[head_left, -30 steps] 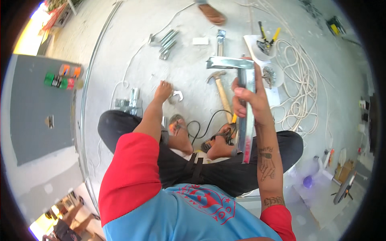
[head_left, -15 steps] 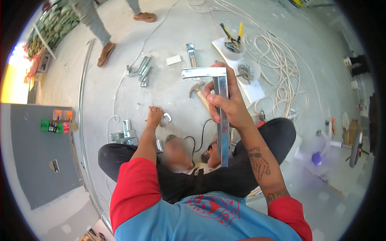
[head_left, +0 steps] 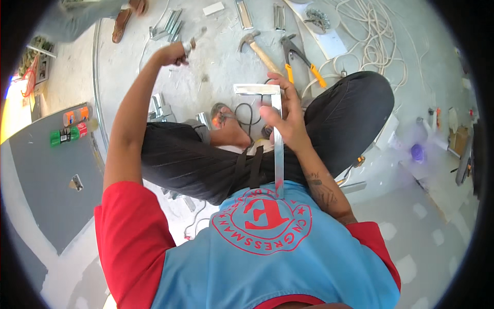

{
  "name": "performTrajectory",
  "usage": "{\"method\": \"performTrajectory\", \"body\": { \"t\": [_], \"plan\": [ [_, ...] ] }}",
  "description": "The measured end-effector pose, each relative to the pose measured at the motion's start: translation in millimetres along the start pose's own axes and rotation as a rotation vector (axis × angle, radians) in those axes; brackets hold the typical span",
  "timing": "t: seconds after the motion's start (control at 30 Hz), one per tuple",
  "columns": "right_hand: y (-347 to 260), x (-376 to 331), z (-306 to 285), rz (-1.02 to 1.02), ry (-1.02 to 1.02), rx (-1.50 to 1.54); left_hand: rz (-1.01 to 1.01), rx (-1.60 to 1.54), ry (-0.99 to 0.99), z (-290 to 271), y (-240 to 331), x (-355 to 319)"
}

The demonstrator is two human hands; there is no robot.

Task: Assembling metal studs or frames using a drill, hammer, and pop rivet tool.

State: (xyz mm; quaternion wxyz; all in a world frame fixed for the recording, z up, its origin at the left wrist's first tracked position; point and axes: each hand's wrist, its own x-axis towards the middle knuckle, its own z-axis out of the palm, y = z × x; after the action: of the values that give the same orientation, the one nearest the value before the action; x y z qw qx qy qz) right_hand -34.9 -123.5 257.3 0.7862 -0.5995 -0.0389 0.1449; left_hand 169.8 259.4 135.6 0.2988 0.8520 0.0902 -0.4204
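My right hand [head_left: 289, 117] grips an L-shaped galvanized metal channel [head_left: 279, 159]. Its short arm points left and the long one runs down toward my shirt, fingers behind and thumb in front. My left hand [head_left: 174, 54] is stretched out over the floor at the upper left, its fingers curled and blurred. A small whitish piece [head_left: 187, 47] shows at those fingers; its kind is unclear. Beyond my right hand lie a claw hammer [head_left: 263, 54] with a wooden handle and snips [head_left: 300, 62] with orange-yellow grips.
Short metal channel pieces [head_left: 173, 26] lie past my left hand, more [head_left: 160, 109] by my left knee. A tub of small metal parts [head_left: 316, 20] stands on a white board [head_left: 333, 47], beside coiled cable [head_left: 374, 38]. A person's sandalled foot [head_left: 121, 26] is at the upper left.
My left hand has moved forward and left, off the floor near my feet. The view has tilted toward my body. My right hand still holds the metal channel.
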Motion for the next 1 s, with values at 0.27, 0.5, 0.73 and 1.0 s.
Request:
{"method": "performTrajectory", "body": {
  "t": [0.27, 0.5, 0.73, 1.0],
  "plan": [
    [5.5, -8.6, -8.2, -0.065, -0.107, 0.082, 0.443, -0.904, -0.147, -0.2, 104.9, -192.1],
    [14.1, -10.2, -11.9, -0.111, -0.11, 0.155, 0.407, -0.737, -0.052, 79.3, 112.4, -287.7],
    [26.3, -15.3, -8.6, -0.11, -0.104, 0.199, 0.239, -0.789, -0.227, 122.5, 111.0, -322.4],
    [38.5, -8.3, -6.2, -0.196, -0.084, 0.27, 0.244, -0.643, -0.403, 132.4, 115.4, -339.2]
  ]
}}
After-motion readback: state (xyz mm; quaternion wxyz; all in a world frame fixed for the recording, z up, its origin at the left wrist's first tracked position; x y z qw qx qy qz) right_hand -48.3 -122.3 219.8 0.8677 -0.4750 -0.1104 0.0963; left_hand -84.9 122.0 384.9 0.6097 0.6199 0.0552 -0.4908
